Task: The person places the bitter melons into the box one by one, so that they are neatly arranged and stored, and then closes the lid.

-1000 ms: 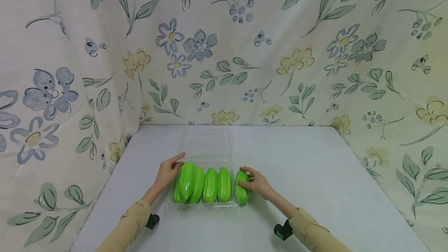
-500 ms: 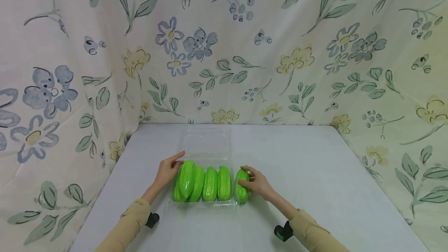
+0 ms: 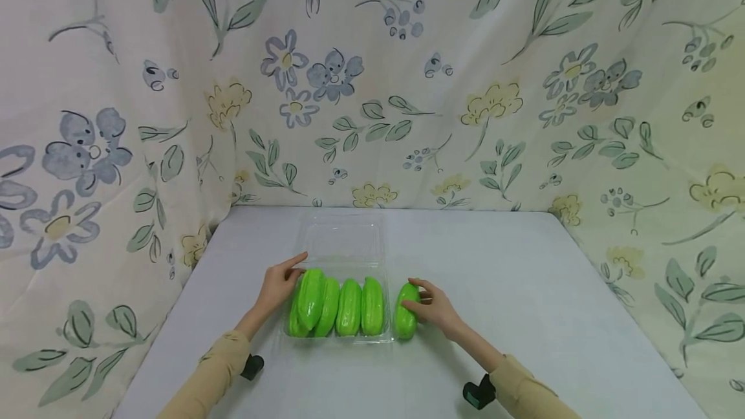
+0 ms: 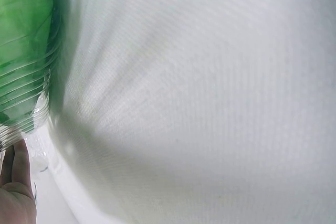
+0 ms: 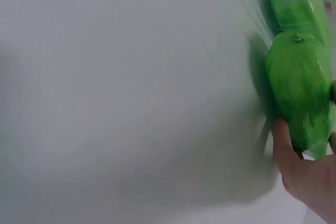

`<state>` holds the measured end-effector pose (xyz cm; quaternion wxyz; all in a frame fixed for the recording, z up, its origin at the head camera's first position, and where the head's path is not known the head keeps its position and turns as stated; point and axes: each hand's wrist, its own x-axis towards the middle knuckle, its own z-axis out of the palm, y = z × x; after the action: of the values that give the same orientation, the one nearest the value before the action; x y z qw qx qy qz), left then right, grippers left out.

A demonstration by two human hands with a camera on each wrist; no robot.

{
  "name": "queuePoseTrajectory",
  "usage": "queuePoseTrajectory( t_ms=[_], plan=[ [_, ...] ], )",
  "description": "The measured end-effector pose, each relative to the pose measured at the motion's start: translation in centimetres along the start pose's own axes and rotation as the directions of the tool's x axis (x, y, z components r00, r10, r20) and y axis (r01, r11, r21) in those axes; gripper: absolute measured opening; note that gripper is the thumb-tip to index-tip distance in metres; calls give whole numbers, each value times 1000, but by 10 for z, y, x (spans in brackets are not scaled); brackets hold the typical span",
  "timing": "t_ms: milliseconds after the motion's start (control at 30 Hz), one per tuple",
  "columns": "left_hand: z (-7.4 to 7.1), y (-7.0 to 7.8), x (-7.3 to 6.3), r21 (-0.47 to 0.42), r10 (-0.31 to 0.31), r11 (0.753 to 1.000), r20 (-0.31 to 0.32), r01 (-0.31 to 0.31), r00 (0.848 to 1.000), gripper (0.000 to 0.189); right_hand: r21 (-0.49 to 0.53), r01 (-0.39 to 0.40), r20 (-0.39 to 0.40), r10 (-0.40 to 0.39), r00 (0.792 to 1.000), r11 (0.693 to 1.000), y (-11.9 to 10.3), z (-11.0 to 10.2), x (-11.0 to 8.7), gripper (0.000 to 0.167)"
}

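Note:
A clear plastic clamshell box (image 3: pixel 372 339) lies with its lid (image 3: pixel 343 241) laid back. Several glossy green, ridged, elongated fruits (image 3: pixel 349 308) sit in it side by side, one (image 3: pixel 311 299) on top of others at the left. My left hand (image 3: pixel 278 286) touches the box's back left corner; in the left wrist view its straight fingers (image 4: pixel 21 163) meet the clear ribbed wall. Just outside the box's right side, my right hand (image 3: pixel 436 309) holds another green fruit (image 3: pixel 405 312) between thumb and fingers. The right wrist view shows the stem end of this fruit (image 5: pixel 299 72) pointing away from the palm.
The white table (image 3: pixel 524 290) extends to both sides of the box. A floral curtain (image 3: pixel 372 83) hangs behind and along the sides. Black wrist cameras (image 3: pixel 479 392) sit under both forearms.
My right hand and the green fruit have shifted slightly right, widening the gap to the box. The left hand, the box and the fruits inside stay in place.

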<state>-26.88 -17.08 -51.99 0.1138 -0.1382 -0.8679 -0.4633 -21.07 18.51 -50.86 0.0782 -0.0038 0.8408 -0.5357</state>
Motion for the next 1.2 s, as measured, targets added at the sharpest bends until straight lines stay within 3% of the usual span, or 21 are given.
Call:
queuePoseTrajectory(
  t_ms=[300, 733, 1200],
  plan=[
    [1, -2, 1, -1, 0, 1000, -7, 0, 1000, 38, 66, -51, -16, 52, 998, 997, 4, -17, 6, 62],
    [1, -2, 0, -7, -6, 1000, -2, 6, 1000, 39, 57, 28, 0, -28, 1000, 998, -3, -38, 16, 64],
    [1, -4, 0, -26, 0, 1000, 2, 0, 1000, 39, 72, 36, -17, -35, 999, 997, -18, -52, 31, 62]
  ],
)
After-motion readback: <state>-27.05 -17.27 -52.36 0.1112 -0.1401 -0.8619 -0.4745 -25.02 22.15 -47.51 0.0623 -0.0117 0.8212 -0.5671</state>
